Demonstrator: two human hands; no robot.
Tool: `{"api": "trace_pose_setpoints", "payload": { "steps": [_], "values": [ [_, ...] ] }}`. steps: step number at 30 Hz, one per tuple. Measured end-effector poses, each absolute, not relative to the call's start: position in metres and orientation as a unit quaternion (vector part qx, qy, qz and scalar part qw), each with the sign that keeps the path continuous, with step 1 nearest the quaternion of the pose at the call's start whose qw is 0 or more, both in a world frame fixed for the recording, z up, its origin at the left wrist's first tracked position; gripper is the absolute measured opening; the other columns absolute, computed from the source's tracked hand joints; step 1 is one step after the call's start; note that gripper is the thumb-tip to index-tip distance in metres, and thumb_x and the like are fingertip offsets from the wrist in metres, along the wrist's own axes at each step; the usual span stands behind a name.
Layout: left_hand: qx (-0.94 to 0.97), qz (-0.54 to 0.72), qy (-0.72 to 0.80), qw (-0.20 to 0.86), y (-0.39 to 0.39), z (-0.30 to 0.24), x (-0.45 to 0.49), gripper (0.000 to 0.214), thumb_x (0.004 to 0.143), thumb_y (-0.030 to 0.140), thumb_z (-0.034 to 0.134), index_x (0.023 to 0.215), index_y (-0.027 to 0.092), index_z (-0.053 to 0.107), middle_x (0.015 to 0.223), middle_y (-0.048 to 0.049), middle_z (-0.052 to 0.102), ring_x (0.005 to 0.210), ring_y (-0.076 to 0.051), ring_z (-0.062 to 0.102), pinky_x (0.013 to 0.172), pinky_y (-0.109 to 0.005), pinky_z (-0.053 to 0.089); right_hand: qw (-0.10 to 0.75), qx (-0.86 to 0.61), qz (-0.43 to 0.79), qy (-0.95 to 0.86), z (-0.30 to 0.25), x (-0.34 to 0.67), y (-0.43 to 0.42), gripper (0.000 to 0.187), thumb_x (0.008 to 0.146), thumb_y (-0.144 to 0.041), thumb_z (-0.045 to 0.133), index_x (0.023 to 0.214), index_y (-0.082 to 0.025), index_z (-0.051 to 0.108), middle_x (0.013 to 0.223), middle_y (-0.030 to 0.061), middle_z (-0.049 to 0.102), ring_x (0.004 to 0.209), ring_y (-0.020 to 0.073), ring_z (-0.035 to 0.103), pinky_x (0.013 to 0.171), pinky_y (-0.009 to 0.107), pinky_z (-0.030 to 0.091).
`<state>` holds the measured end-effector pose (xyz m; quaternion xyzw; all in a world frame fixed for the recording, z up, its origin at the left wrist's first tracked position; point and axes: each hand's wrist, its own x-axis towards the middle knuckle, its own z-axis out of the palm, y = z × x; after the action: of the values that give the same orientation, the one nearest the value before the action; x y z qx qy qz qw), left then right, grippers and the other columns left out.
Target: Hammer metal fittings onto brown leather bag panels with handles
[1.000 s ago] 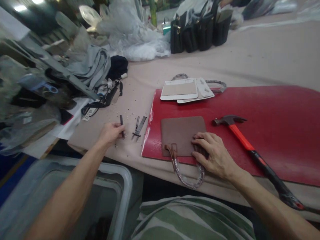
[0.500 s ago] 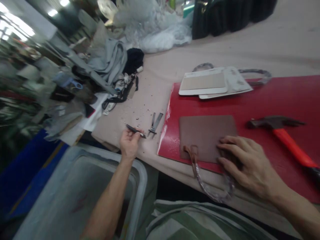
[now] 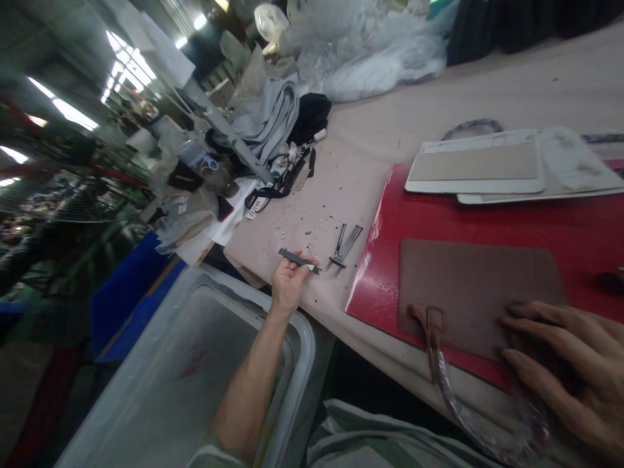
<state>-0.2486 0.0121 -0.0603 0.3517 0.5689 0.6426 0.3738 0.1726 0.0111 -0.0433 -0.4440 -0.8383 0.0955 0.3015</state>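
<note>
My left hand (image 3: 288, 283) pinches a dark, slim metal punch (image 3: 298, 260) between thumb and fingers, just above the table near its front edge. Right beside it lie several steel punches (image 3: 345, 250) in a small heap. A brown leather panel (image 3: 468, 286) lies flat on the red mat (image 3: 377, 266). At its lower left corner is a leather tab with a buckle (image 3: 433, 322), from which a plastic-wrapped handle (image 3: 455, 396) hangs over the table edge. My right hand (image 3: 580, 370) rests with fingers apart on the panel's right part; it grips nothing visible.
White-backed panels (image 3: 478, 162) with wrapped handles lie on the mat's far side. A dark hammer head (image 3: 609, 281) shows at the right edge. Small scraps (image 3: 307, 224) dot the table. A grey plastic bin (image 3: 195, 338) stands below left. Plastic bags (image 3: 375, 65) and cloth (image 3: 273, 117) lie behind.
The view has swung left, so the mat, panel and right hand appear farther right, and most of the hammer has left the picture. Both hands keep about the same places on the table.
</note>
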Motion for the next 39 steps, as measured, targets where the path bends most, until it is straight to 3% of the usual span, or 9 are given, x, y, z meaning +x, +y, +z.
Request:
{"api": "trace_pose_setpoints", "payload": {
  "steps": [6, 13, 17, 22, 25, 39],
  "values": [
    [0.387, 0.602, 0.599, 0.359, 0.010, -0.057, -0.251, 0.042, 0.075, 0.035, 0.082, 0.105, 0.014, 0.062, 0.096, -0.0084, 0.077, 0.089, -0.023, 0.077, 0.079, -0.036, 0.065, 0.288, -0.436, 0.067, -0.850, -0.038, 0.172, 0.011, 0.025, 0.096, -0.044, 0.051, 0.114, -0.029, 0.061, 0.118, 0.0111, 0.066, 0.106, 0.0385, 0.063, 0.086, 0.059, 0.048],
    [0.445, 0.568, 0.644, 0.255, 0.002, -0.039, -0.239, 0.032, 0.077, 0.034, 0.082, 0.096, 0.012, 0.068, 0.090, -0.0078, 0.078, 0.080, -0.022, 0.077, 0.078, -0.037, 0.067, 0.267, -0.443, 0.080, -0.852, -0.023, 0.166, 0.005, 0.023, 0.094, -0.030, 0.060, 0.113, -0.019, 0.063, 0.121, 0.0132, 0.065, 0.114, 0.0308, 0.060, 0.096, 0.051, 0.047],
    [0.485, 0.585, 0.596, 0.259, -0.003, -0.019, -0.195, 0.022, 0.083, 0.028, 0.079, 0.096, 0.014, 0.067, 0.090, -0.0062, 0.078, 0.081, -0.021, 0.078, 0.080, -0.035, 0.067, 0.262, -0.448, 0.092, -0.850, -0.021, 0.165, 0.002, 0.023, 0.093, -0.028, 0.061, 0.113, -0.018, 0.063, 0.122, 0.0137, 0.064, 0.114, 0.0308, 0.058, 0.097, 0.050, 0.045],
    [0.578, 0.534, 0.535, 0.309, -0.009, -0.010, -0.124, 0.015, 0.091, 0.020, 0.071, 0.104, 0.017, 0.065, 0.099, -0.0058, 0.079, 0.089, -0.019, 0.078, 0.086, -0.031, 0.065, 0.268, -0.444, 0.104, -0.848, -0.022, 0.166, 0.002, 0.023, 0.094, -0.028, 0.060, 0.114, -0.017, 0.063, 0.123, 0.0139, 0.063, 0.115, 0.0307, 0.057, 0.097, 0.050, 0.044],
    [0.649, 0.500, 0.495, 0.287, -0.007, -0.013, -0.097, 0.013, 0.093, 0.017, 0.068, 0.105, 0.018, 0.067, 0.104, -0.0065, 0.078, 0.098, -0.019, 0.076, 0.092, -0.032, 0.063, 0.267, -0.447, 0.114, -0.846, -0.022, 0.167, 0.002, 0.024, 0.093, -0.028, 0.061, 0.114, -0.018, 0.063, 0.123, 0.0136, 0.063, 0.115, 0.0308, 0.057, 0.097, 0.050, 0.044],
    [0.678, 0.510, 0.429, 0.312, -0.011, -0.026, -0.073, 0.021, 0.092, 0.012, 0.069, 0.110, 0.020, 0.064, 0.108, -0.0075, 0.077, 0.103, -0.020, 0.075, 0.097, -0.037, 0.061, 0.273, -0.453, 0.139, -0.837, -0.022, 0.168, 0.002, 0.024, 0.093, -0.030, 0.060, 0.113, -0.018, 0.062, 0.122, 0.0130, 0.064, 0.114, 0.0323, 0.057, 0.099, 0.051, 0.043]
  ]
}}
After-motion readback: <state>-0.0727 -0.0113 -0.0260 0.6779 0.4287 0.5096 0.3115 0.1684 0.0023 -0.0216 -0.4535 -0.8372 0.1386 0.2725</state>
